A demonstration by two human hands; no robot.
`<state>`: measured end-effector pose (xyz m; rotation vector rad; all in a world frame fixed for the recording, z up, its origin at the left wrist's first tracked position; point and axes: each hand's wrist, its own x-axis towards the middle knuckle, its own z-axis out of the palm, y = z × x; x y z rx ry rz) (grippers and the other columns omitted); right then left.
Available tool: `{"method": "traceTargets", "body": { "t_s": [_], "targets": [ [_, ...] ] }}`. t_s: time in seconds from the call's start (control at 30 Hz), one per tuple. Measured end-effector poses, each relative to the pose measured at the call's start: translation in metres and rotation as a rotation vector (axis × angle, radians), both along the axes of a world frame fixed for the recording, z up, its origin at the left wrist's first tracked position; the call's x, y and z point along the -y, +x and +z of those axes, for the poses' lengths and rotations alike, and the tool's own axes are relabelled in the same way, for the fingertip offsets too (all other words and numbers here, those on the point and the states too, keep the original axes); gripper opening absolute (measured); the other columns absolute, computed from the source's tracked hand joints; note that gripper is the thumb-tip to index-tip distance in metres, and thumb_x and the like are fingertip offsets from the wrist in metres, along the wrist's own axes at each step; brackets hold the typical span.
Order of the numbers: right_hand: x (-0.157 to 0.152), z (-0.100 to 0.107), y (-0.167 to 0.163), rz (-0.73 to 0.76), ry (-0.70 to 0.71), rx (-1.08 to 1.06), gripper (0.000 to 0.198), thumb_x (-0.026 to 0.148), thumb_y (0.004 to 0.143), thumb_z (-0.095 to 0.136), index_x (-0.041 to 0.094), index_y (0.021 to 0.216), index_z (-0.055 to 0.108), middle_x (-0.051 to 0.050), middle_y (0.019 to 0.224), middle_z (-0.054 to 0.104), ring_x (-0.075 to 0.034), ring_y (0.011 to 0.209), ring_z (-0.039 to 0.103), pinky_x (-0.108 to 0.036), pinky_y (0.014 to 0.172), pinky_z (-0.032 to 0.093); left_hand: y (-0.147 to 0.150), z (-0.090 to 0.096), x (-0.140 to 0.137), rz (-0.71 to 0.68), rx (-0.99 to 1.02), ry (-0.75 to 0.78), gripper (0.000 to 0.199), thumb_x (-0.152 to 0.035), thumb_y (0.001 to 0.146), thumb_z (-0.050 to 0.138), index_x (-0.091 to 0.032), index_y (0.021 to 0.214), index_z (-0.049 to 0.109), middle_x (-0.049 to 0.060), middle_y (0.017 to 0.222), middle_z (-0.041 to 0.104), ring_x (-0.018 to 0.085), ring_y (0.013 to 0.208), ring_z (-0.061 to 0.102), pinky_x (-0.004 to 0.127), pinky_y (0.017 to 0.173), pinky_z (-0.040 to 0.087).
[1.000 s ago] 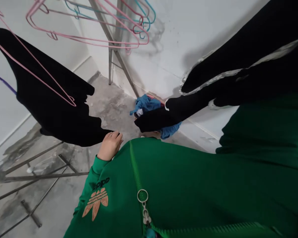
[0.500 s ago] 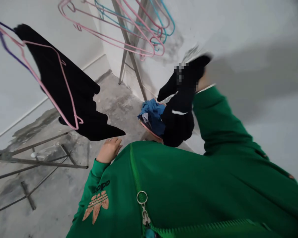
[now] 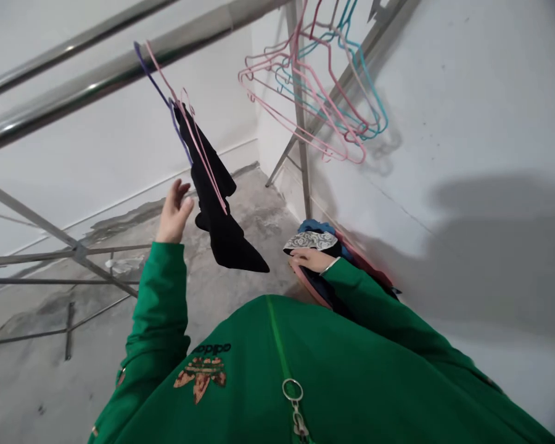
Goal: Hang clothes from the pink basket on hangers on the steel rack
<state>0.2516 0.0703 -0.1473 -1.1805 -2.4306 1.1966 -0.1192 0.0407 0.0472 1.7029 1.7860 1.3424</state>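
Note:
My left hand point(image 3: 176, 213) is raised with its fingers apart and nothing in it. Just right of it, a black garment point(image 3: 222, 231) dangles from a pink hanger point(image 3: 208, 163), with a purple hanger point(image 3: 179, 132) beside that one. My right hand point(image 3: 311, 259) is low, at a pink-rimmed basket point(image 3: 311, 285) of laundry. Its fingers are closed over a second black garment with a grey-and-white patterned band point(image 3: 311, 240); the thumb is hidden. Blue cloth point(image 3: 315, 226) shows behind that band.
A thick metal rail point(image 3: 176, 52) of a drying rack crosses the upper left. Several pink and blue hangers point(image 3: 333, 111) hang at the upper right, near a white wall point(image 3: 481, 123). Crossed metal legs point(image 3: 78, 251) stand on the concrete floor at the left.
My right hand has lowered the black garment with the patterned band from beside the wall to the basket. My left hand has risen beside the hanging garment. The view has tilted up, showing the rail.

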Motion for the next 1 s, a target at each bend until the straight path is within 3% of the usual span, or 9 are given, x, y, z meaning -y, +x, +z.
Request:
{"method": "traceTargets", "body": {
  "t_s": [0.1, 0.2, 0.3, 0.4, 0.53, 0.63, 0.7, 0.87, 1.0],
  "targets": [
    [-0.003, 0.015, -0.016, 0.008, -0.043, -0.016, 0.029, 0.021, 0.086, 0.054, 0.015, 0.112, 0.067, -0.011, 0.106, 0.073, -0.022, 0.100, 0.069, -0.041, 0.097, 0.052, 0.023, -0.003, -0.024, -0.171, 0.115, -0.059, 0.080, -0.062, 0.072, 0.066, -0.019, 0.135, 0.041, 0.014, 0.129, 0.057, 0.025, 0.123, 0.055, 0.037, 0.102, 0.046],
    [-0.004, 0.034, -0.028, -0.033, -0.072, -0.068, 0.032, 0.023, 0.089, 0.051, 0.013, 0.117, 0.063, -0.011, 0.097, 0.074, -0.021, 0.095, 0.070, -0.039, 0.095, 0.053, 0.041, 0.003, -0.022, -0.191, 0.146, -0.108, 0.069, -0.055, 0.069, 0.070, -0.015, 0.121, 0.048, 0.013, 0.116, 0.063, 0.026, 0.112, 0.060, 0.040, 0.096, 0.050],
    [-0.013, 0.062, -0.044, -0.133, -0.046, -0.223, 0.037, 0.031, 0.092, 0.046, 0.012, 0.121, 0.059, -0.012, 0.100, 0.073, -0.020, 0.094, 0.070, -0.040, 0.095, 0.053, 0.051, 0.016, -0.007, -0.006, 0.016, -0.149, 0.045, -0.045, 0.069, 0.070, -0.016, 0.100, 0.053, 0.008, 0.095, 0.065, 0.025, 0.092, 0.064, 0.040, 0.084, 0.053],
    [-0.032, 0.099, -0.077, -0.209, 0.100, -0.463, 0.046, 0.040, 0.092, 0.047, 0.014, 0.129, 0.052, -0.015, 0.121, 0.066, -0.022, 0.109, 0.065, -0.042, 0.099, 0.051, 0.056, 0.025, 0.008, 0.187, -0.205, -0.145, 0.030, -0.035, 0.069, 0.069, -0.018, 0.088, 0.053, 0.004, 0.079, 0.060, 0.024, 0.079, 0.062, 0.039, 0.076, 0.052],
    [-0.049, 0.154, -0.142, -0.142, 0.304, -0.642, 0.066, 0.055, 0.086, 0.056, 0.016, 0.137, 0.044, -0.015, 0.134, 0.056, -0.025, 0.125, 0.053, -0.043, 0.109, 0.042, 0.062, 0.023, 0.022, 0.342, -0.473, -0.119, 0.022, -0.028, 0.074, 0.061, -0.018, 0.092, 0.053, 0.004, 0.077, 0.060, 0.025, 0.078, 0.063, 0.036, 0.072, 0.049],
    [-0.043, 0.180, -0.187, -0.072, 0.289, -0.669, 0.072, 0.056, 0.082, 0.061, 0.013, 0.136, 0.043, -0.015, 0.125, 0.060, -0.025, 0.119, 0.056, -0.042, 0.106, 0.044, 0.063, 0.016, 0.030, 0.446, -0.694, -0.131, 0.012, -0.025, 0.081, 0.054, -0.017, 0.089, 0.054, 0.008, 0.080, 0.062, 0.026, 0.076, 0.062, 0.034, 0.067, 0.045],
    [-0.034, 0.187, -0.208, -0.046, 0.250, -0.668, 0.064, 0.050, 0.081, 0.064, 0.013, 0.131, 0.047, -0.013, 0.115, 0.064, -0.023, 0.109, 0.060, -0.039, 0.099, 0.047, 0.063, 0.012, 0.036, 0.501, -0.824, -0.132, 0.010, -0.025, 0.085, 0.051, -0.016, 0.087, 0.055, 0.011, 0.083, 0.062, 0.027, 0.076, 0.061, 0.035, 0.066, 0.042],
    [-0.021, 0.188, -0.229, -0.076, 0.185, -0.649, 0.012, 0.028, 0.084, 0.058, 0.017, 0.087, 0.058, -0.002, 0.083, 0.064, -0.014, 0.079, 0.058, -0.029, 0.079, 0.047, 0.061, 0.006, 0.048, 0.570, -1.012, -0.035, 0.022, -0.027, 0.093, 0.042, -0.015, 0.084, 0.059, 0.012, 0.080, 0.060, 0.025, 0.073, 0.056, 0.037, 0.068, 0.035],
    [-0.014, 0.190, -0.228, -0.108, 0.007, -0.745, 0.018, 0.026, 0.086, 0.049, 0.018, 0.069, 0.048, 0.004, 0.063, 0.051, -0.009, 0.059, 0.049, -0.023, 0.061, 0.041, 0.066, 0.003, 0.057, 0.576, -1.001, 0.048, 0.025, -0.027, 0.095, 0.042, -0.015, 0.085, 0.062, 0.012, 0.076, 0.058, 0.025, 0.073, 0.053, 0.037, 0.068, 0.032]
  ]
}}
